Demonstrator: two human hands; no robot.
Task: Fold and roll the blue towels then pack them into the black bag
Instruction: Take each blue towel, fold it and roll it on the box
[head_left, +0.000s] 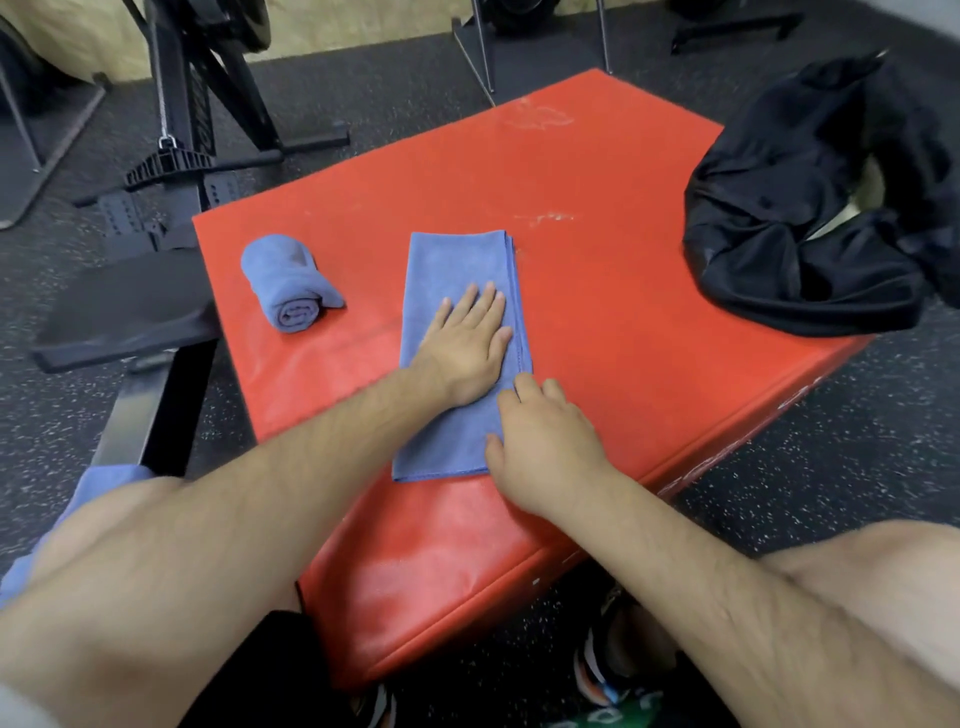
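A blue towel (457, 260) lies folded into a long strip on the red padded box (597, 291). My left hand (467, 343) presses flat on its middle with straight fingers. My right hand (545, 441) rests on the strip's near right corner, fingers lightly bent over the edge. A second blue towel (288, 283) sits rolled up to the left on the box. The black bag (810, 208) lies crumpled and open at the box's right corner. Another blue towel (98, 486) drapes over my left thigh.
A black bench pad (124, 312) stands against the box's left side. Exercise machine frames (202, 104) stand behind on the speckled rubber floor (805, 467). My knees and shoes are at the bottom of the view.
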